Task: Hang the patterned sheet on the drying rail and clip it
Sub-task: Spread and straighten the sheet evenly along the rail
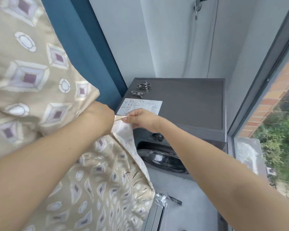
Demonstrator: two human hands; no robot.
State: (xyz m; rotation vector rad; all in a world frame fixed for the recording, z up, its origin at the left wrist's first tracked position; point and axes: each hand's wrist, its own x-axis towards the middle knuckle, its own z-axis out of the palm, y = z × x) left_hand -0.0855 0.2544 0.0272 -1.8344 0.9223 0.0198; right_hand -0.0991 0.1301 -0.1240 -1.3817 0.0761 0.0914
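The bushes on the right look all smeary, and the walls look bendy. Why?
Head view: the bushes at the right edge are streaked by motion blur, and the patterned sheet at the left edge is soft too; the wide-angle lens bows the window frame; the metal clips near the middle stay fairly sharp; soft daylight, no hard shadows.

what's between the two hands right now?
In the head view, a short taut stretch of the patterned sheet's edge spans from the left hand to the right hand; both pinch it. Nothing else lies there.
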